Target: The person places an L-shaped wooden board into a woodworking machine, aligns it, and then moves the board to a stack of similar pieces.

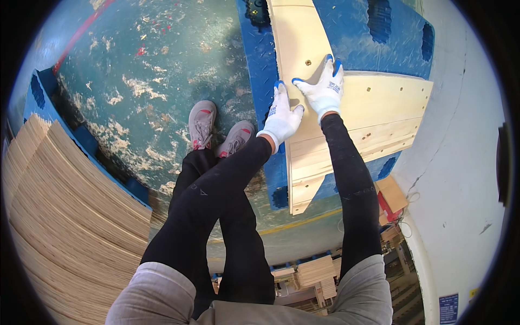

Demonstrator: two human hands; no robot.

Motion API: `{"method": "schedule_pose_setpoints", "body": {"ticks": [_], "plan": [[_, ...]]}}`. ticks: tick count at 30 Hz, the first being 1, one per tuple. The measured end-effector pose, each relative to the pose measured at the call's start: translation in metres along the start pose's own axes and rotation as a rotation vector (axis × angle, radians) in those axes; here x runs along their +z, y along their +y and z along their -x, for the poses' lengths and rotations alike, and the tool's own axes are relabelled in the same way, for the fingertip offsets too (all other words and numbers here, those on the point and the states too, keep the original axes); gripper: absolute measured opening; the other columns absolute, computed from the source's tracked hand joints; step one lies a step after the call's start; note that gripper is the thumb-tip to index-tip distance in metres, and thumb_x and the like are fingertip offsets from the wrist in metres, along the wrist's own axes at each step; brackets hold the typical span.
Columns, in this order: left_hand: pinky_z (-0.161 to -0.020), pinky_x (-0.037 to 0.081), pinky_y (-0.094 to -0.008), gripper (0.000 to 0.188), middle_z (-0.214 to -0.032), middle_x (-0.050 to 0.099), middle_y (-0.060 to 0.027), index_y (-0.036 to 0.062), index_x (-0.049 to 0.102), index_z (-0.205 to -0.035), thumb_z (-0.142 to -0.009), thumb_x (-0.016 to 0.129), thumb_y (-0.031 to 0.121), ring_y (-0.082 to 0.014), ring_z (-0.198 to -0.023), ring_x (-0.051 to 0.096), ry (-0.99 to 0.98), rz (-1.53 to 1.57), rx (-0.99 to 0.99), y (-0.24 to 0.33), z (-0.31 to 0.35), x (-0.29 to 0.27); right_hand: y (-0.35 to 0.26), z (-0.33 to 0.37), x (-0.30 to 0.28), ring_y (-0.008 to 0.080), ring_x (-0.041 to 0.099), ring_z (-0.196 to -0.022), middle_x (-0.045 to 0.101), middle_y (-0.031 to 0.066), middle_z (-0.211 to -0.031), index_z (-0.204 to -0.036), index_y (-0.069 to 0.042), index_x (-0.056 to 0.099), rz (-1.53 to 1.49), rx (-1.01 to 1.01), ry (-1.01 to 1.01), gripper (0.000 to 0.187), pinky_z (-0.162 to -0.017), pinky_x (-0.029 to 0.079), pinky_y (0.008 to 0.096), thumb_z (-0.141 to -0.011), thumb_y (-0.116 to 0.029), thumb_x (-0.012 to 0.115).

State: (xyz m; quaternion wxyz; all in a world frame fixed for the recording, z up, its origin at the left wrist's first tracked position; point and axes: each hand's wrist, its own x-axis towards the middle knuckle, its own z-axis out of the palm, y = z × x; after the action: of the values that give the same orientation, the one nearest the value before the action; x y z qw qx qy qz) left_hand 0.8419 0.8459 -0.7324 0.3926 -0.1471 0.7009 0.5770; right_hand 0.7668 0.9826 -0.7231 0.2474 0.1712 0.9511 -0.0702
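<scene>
I wear white gloves with blue fingertips on both hands. My left hand [281,119] rests at the left edge of a pale wooden panel [300,32], its fingers pointing up along that edge and its thumb apart on the top face. Just beyond and to the right, my right hand [324,89] lies on the panel with fingers and thumb spread. The panel has small dark round marks. A second group of pale boards [379,103] reaches away to the right, beside my right wrist. Both lie on a blue plastic pallet [346,13].
A large stack of thin wooden sheets [76,216] stands at the left on another blue pallet [46,103]. The green floor [162,49] is worn and pale in patches. A white wall [455,124] rises at the right. More wood pieces [317,276] are behind my legs.
</scene>
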Motion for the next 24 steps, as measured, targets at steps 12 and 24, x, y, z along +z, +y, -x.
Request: {"method": "schedule_pose_setpoints", "body": {"ticks": [12, 24], "plan": [[-0.124, 0.016, -0.0369, 0.089, -0.161, 0.016, -0.0349, -0.0139, 0.011, -0.154, -0.094, 0.06, 0.03, -0.0401, -0.153, 0.014, -0.113, -0.16, 0.073, 0.007, -0.009, -0.021, 0.005, -0.003, 0.005, 0.0433, 0.027, -0.148, 0.022, 0.0278, -0.161, -0.159, -0.006, 0.023, 0.067, -0.04, 0.1, 0.119, -0.119, 0.027, 0.0489, -0.073, -0.068, 0.076], [-0.12, 0.029, -0.0393, 0.077, -0.152, 0.04, -0.0296, -0.0078, 0.036, -0.149, -0.092, 0.063, 0.035, -0.038, -0.146, 0.035, -0.03, -0.343, -0.015, -0.049, 0.045, -0.018, 0.11, 0.1, -0.009, 0.0409, 0.036, -0.14, 0.04, 0.0269, -0.148, -0.145, 0.001, 0.043, -0.347, 0.111, 0.227, 0.085, -0.114, 0.035, 0.0469, -0.082, -0.044, 0.078]]}}
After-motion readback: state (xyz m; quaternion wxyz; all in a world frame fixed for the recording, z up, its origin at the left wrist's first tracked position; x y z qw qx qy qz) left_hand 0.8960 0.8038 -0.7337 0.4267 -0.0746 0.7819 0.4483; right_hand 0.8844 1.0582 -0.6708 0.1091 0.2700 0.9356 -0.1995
